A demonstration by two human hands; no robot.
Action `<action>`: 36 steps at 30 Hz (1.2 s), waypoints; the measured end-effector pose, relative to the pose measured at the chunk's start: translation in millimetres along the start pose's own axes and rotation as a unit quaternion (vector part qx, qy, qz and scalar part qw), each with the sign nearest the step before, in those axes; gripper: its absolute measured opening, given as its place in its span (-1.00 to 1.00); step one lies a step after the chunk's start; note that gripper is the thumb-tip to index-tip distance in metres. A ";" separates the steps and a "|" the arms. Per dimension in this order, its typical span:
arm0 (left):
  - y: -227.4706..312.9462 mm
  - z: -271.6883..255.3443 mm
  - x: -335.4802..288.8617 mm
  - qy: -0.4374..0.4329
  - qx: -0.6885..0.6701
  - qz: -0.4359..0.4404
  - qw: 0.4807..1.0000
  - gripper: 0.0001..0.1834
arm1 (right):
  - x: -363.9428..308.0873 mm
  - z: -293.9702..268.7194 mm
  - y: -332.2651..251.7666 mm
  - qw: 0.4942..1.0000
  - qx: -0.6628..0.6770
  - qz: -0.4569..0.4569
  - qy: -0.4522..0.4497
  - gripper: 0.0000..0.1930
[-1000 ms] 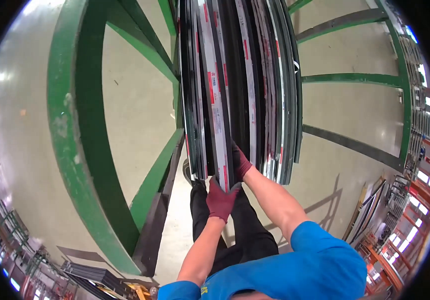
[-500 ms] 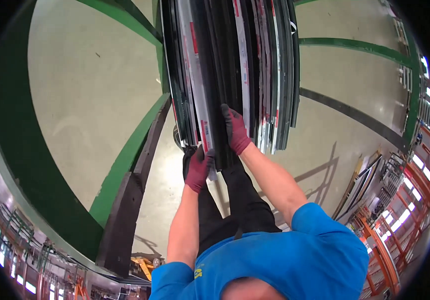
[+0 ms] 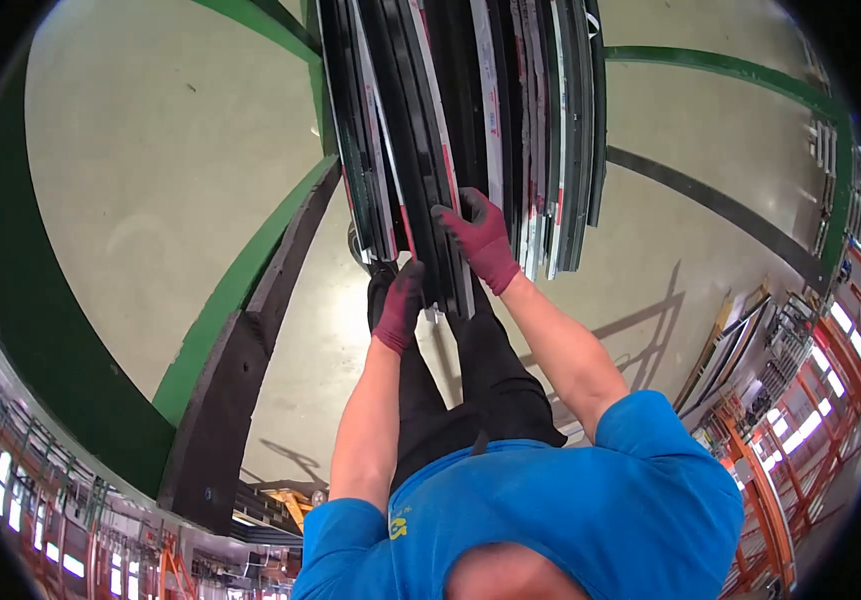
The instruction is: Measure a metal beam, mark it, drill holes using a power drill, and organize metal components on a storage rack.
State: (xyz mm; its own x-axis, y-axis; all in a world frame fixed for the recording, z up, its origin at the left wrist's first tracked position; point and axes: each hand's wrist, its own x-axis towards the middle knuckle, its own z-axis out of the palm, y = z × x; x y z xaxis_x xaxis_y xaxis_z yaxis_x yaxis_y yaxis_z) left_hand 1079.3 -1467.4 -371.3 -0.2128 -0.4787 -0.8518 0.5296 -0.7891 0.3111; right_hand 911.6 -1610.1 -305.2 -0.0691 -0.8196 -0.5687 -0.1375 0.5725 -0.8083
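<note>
Two gloved hands grip the near end of a long black profile, one on each side. It has a ribbed dark face upward and pale strips with red marks along its edges. My left hand, in a maroon and black glove, closes on its left edge near the tip. Farther up, my right hand wraps its right edge with the thumb over the top. Other long profiles, dark and pale, lie side by side beneath and to the right. The undersides of the fingers are hidden.
Green frame beams stand at the left, along with a dark block-like bar. At the right, a green bar and a dark bar cross above the floor. Orange racks stand at the lower right.
The gripped profile has turned over: its pale, red-marked face gave way to the dark ribbed one. My right hand shifted its hold, and my left hand moved slightly up its edge.
</note>
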 end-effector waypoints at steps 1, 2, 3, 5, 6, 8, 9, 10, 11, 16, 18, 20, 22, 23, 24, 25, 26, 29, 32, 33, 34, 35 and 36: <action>-6.9 -18.0 -5.0 0.015 0.004 0.007 1.000 -0.53 | -2.1 11.8 -6.9 1.000 0.015 0.002 -0.019 -0.59; -16.6 -3.3 -5.9 0.040 0.090 0.088 0.991 -0.54 | -4.2 6.4 -4.6 1.000 0.015 0.008 -0.024 -0.56; -22.4 15.8 -5.5 0.061 0.175 0.167 0.968 -0.54 | -5.6 1.4 0.1 1.000 0.009 0.012 -0.020 -0.56; -10.6 41.4 -12.0 0.062 0.131 0.145 0.979 -0.49 | -11.0 -1.4 -6.6 0.995 -0.074 -0.057 0.027 -0.45; -8.6 42.4 -12.7 0.087 0.134 0.139 0.977 -0.51 | -12.9 -0.3 -6.1 0.995 -0.073 -0.058 0.026 -0.45; -4.2 41.9 -10.7 0.108 0.139 0.139 0.975 -0.52 | -13.8 1.8 -5.2 0.999 -0.037 -0.017 0.002 -0.33; -3.0 40.1 -11.2 0.114 0.183 0.143 0.966 -0.52 | -13.0 3.1 -4.2 0.999 -0.035 -0.023 0.004 -0.33; -1.2 39.2 -11.4 0.119 0.228 0.148 0.955 -0.52 | -12.3 4.1 -4.3 0.997 -0.069 -0.044 0.014 -0.33; -1.6 40.7 -11.5 0.115 0.230 0.152 0.954 -0.52 | -13.7 3.6 -5.0 0.992 -0.104 -0.064 0.025 -0.32; -12.9 50.9 -5.2 0.127 0.222 0.203 0.945 -0.46 | -8.2 -3.0 -12.7 0.999 -0.009 -0.021 -0.026 -0.42; -10.0 69.2 -10.8 0.120 0.251 0.240 0.930 -0.46 | -6.9 -17.0 -18.6 0.997 -0.069 -0.040 -0.005 -0.36; 7.3 74.7 -16.3 0.119 0.273 0.139 0.944 -0.55 | -9.4 -20.5 -27.2 0.994 -0.088 -0.058 0.003 -0.33; -18.3 35.1 -20.1 0.145 0.500 0.272 0.809 -0.62 | -13.1 -7.1 -38.7 1.000 -0.003 0.005 -0.007 -0.05; -31.0 32.2 -24.2 0.156 0.579 0.368 0.710 -0.61 | -18.2 -8.2 -38.9 0.998 -0.059 0.006 -0.005 0.05; -32.5 39.6 -16.6 0.150 0.521 0.317 0.778 -0.56 | -6.6 -10.2 -3.2 0.997 -0.072 -0.014 -0.001 0.02; -18.7 62.8 -24.7 0.120 0.364 0.237 0.893 -0.51 | -1.2 -19.3 -33.4 0.998 -0.007 0.016 -0.054 -0.04; -27.8 65.7 -17.6 0.096 0.336 0.179 0.920 -0.48 | 22.0 -22.6 8.0 0.999 0.001 -0.012 -0.034 -0.15; -17.4 95.6 -21.1 0.103 0.288 0.260 0.916 -0.51 | 75.0 -22.4 -48.2 0.997 0.018 -0.065 -0.022 -0.22; -27.2 101.6 -9.0 0.137 0.348 0.159 0.914 -0.48 | 130.6 -27.9 -109.0 0.997 -0.009 -0.067 -0.022 -0.30; -30.8 99.9 -9.3 0.143 0.347 0.163 0.912 -0.48 | 138.9 -19.5 -119.0 0.997 -0.058 -0.041 -0.026 -0.32; -36.0 99.5 -8.8 0.148 0.301 0.199 0.921 -0.48 | 136.7 -13.2 -123.4 0.995 -0.089 -0.047 -0.008 -0.27; -37.3 102.8 -5.9 0.145 0.254 0.234 0.927 -0.48 | 136.0 -11.2 -118.2 0.995 -0.089 -0.051 -0.006 -0.27; -38.2 118.7 -9.6 0.124 0.283 0.259 0.915 -0.49 | 135.7 -16.8 -104.2 0.987 -0.123 -0.086 0.051 -0.31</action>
State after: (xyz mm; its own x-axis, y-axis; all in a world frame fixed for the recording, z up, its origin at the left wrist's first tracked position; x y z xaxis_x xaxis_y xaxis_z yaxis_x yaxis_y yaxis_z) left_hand 963.7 -1478.3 -325.0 0.1774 -0.7982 -0.5757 -0.0182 -0.5875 0.8090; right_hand 899.9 -1781.3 -295.5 -0.1219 -0.9098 -0.3968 -0.3900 0.4115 -0.8237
